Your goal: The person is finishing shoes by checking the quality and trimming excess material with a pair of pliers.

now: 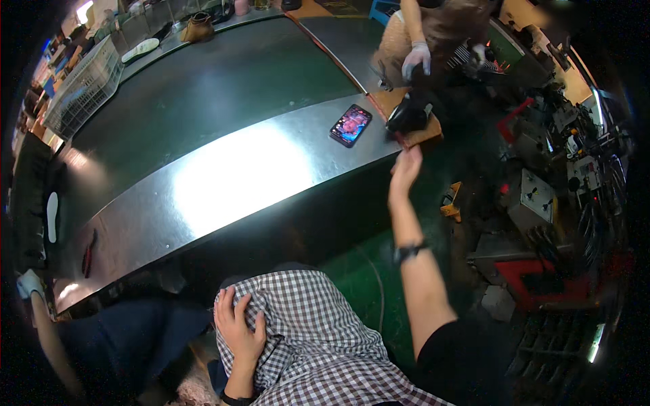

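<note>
My left hand (240, 331) lies on the black-and-white checked cloth (318, 304) over my lap, its fingers apart and nothing in it. Stretched forward, my right hand (405, 170) is at the near edge of a brown board (426, 133). Its fingertips meet that edge, but blur and the angle hide whether they grip it. On the board sits a black shoe-like object (408, 115), partly in shadow. A phone (351, 126) with a lit screen lies on the metal ledge (156, 196), left of the board.
Across from me, a co-worker's gloved hand (416, 59) is above the black object. Another person's gloved hand (29, 284) is at far left. A dark belt (203, 74) runs behind the ledge. A grey crate (84, 88) stands at left; machinery (538, 193) fills the right.
</note>
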The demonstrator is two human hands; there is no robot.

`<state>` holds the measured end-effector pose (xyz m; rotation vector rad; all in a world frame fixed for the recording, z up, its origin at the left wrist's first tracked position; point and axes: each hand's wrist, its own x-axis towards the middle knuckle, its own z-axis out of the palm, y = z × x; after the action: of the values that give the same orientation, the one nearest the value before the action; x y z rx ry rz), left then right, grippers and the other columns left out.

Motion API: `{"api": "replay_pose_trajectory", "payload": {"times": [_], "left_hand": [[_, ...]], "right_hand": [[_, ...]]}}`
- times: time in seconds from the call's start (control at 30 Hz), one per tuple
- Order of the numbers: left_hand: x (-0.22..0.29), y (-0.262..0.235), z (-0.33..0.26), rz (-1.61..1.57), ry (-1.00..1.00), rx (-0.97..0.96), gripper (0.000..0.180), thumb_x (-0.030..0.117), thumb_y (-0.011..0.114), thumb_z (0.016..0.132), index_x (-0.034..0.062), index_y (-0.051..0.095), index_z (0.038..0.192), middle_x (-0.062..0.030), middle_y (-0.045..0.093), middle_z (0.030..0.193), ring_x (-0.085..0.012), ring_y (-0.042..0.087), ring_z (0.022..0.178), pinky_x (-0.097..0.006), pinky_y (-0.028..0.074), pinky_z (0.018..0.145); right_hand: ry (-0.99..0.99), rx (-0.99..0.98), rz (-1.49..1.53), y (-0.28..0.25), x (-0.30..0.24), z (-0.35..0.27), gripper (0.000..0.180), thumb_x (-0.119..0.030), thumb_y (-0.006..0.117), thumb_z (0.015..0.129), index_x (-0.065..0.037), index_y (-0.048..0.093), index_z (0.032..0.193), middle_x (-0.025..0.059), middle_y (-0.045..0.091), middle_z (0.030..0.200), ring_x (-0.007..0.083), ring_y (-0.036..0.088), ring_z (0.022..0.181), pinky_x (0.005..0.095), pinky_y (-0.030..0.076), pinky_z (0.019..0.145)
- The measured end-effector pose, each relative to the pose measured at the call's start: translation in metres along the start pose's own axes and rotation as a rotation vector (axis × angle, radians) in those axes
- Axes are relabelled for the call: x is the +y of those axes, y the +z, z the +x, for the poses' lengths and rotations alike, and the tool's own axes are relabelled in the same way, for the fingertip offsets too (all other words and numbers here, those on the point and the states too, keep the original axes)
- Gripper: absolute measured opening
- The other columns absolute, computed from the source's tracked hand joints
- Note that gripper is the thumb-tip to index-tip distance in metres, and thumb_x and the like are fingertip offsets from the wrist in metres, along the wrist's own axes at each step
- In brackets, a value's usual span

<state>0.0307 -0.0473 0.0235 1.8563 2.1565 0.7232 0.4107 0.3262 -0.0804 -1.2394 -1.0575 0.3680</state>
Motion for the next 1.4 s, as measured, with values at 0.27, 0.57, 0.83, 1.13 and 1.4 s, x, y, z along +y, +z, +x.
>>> {"api": "replay_pose_trajectory", "payload": {"times": [0.27, 0.57, 0.83, 1.13, 1.4], "left_hand": [[-0.003, 0.002, -0.017, 0.061, -0.003, 0.029, 0.046, 0.019, 0.070, 0.081, 0.0126, 0.061, 0.126, -0.0166, 0.044, 0.151, -0.0421, 0.033, 0.144, -0.058, 0.027, 0.115], [-0.006, 0.003, -0.028, 0.038, 0.024, 0.075, 0.051, 0.024, 0.071, 0.082, 0.0167, 0.060, 0.131, -0.0138, 0.043, 0.152, -0.0422, 0.032, 0.143, -0.061, 0.028, 0.113], [-0.021, -0.008, -0.042, 0.021, -0.035, 0.151, 0.046, 0.026, 0.072, 0.080, 0.0161, 0.064, 0.124, -0.0139, 0.048, 0.148, -0.0419, 0.037, 0.140, -0.057, 0.030, 0.112], [-0.014, 0.012, -0.023, -0.002, -0.001, 0.167, 0.047, 0.031, 0.071, 0.083, 0.0206, 0.063, 0.127, -0.0115, 0.048, 0.147, -0.0400, 0.038, 0.140, -0.057, 0.029, 0.114], [-0.011, 0.010, -0.027, -0.005, -0.018, 0.145, 0.045, 0.030, 0.072, 0.083, 0.0210, 0.063, 0.126, -0.0110, 0.048, 0.146, -0.0391, 0.037, 0.141, -0.056, 0.028, 0.115]], "right_hand": [[0.787, -0.964, -0.042, -0.084, -0.149, -0.297, 0.034, -0.020, 0.052, 0.103, -0.005, 0.058, 0.133, 0.0130, 0.059, 0.135, 0.0208, 0.057, 0.122, 0.0336, 0.046, 0.099], [-0.422, -0.964, -0.394, -0.053, -0.276, -0.317, 0.037, -0.025, 0.066, 0.089, -0.013, 0.066, 0.124, 0.0069, 0.051, 0.142, 0.0313, 0.038, 0.142, 0.0551, 0.025, 0.117], [-0.527, -1.013, -0.455, -0.033, -0.269, -0.337, 0.037, -0.028, 0.070, 0.083, -0.020, 0.068, 0.120, 0.0029, 0.053, 0.141, 0.0314, 0.038, 0.141, 0.0586, 0.025, 0.116], [-0.514, -0.970, -0.503, -0.036, -0.268, -0.315, 0.033, -0.020, 0.072, 0.079, -0.017, 0.071, 0.112, 0.0044, 0.057, 0.136, 0.0334, 0.041, 0.138, 0.0568, 0.026, 0.117], [-0.490, -0.979, -0.510, -0.037, -0.271, -0.317, 0.030, -0.021, 0.071, 0.082, -0.015, 0.072, 0.111, 0.0047, 0.057, 0.136, 0.0325, 0.040, 0.139, 0.0573, 0.025, 0.117]]}}
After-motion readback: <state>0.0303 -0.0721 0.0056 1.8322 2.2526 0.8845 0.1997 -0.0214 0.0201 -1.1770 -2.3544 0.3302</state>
